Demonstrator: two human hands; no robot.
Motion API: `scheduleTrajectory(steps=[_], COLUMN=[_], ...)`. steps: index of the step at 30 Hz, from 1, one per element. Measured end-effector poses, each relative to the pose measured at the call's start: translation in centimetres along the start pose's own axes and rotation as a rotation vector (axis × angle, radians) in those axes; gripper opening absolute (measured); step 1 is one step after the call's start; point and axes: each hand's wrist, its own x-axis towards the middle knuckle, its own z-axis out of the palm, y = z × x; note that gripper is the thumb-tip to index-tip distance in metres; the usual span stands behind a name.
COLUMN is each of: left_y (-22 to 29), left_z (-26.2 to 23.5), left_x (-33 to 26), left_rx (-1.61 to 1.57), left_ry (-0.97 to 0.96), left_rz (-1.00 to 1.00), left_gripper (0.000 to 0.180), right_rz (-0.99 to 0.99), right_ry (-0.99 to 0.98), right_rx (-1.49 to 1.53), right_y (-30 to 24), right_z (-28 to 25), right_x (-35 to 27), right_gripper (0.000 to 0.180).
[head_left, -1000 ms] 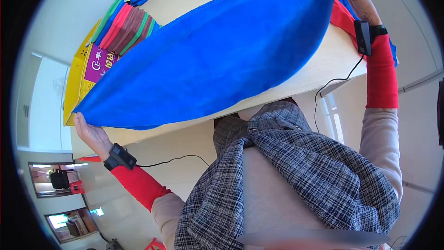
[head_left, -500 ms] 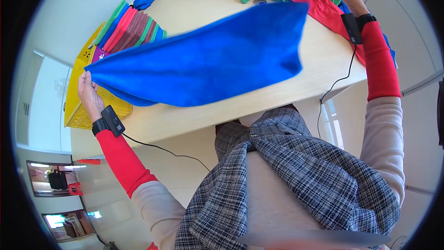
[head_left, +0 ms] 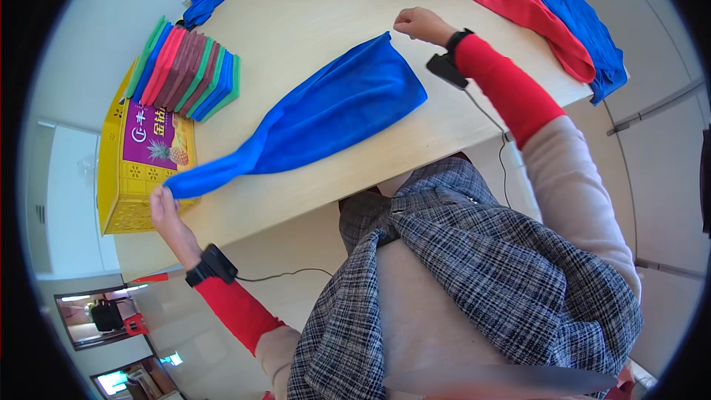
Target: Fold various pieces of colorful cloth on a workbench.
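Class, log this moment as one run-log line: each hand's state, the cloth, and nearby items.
left hand: grips blue cloth end | right hand: grips far corner | cloth: stretched across table | nearby: folded stack, yellow box

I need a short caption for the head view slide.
Two hands, left hand and right hand, stretch a blue cloth over a wooden table.

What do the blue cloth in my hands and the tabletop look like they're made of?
Blue cloth: soft, matte, fuzzy fabric, probably microfibre or terry; it drapes and bunches where the left hand and right hand hold it. Table: pale wood-look top, smooth, possibly laminate.
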Motion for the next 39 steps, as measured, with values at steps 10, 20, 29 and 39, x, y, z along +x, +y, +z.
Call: scheduleTrajectory(steps=[10, 20, 29, 39], left_y=[-4.6, -7.2, -6.8, -5.4], left_z=[-3.9, -7.3, -5.2, -1.7], left_x=[-5.5, -4.5, 6.9, 6.0], left_rx=[-0.006, 0.0, -0.338, -0.559], left_ry=[0.052, 0.142, 0.157, -0.002], left_rz=[-0.189, -0.237, 0.06, 0.145], left_gripper=[0.01, 0.009, 0.016, 0.017], right_rz=[0.443, 0.01, 0.026, -0.154], right_ry=[-0.149, -0.162, 0.219, 0.341], right_rx=[-0.046, 0.072, 0.966, 0.864], right_y=[-1.2, 1.9, -2.0, 0.5], right_z=[7.2, 6.8, -11.4, -15.7], right_x=[9.4, 14.1, 4.0, -6.8], right_gripper=[0.044, 0.03, 0.008, 0.016])
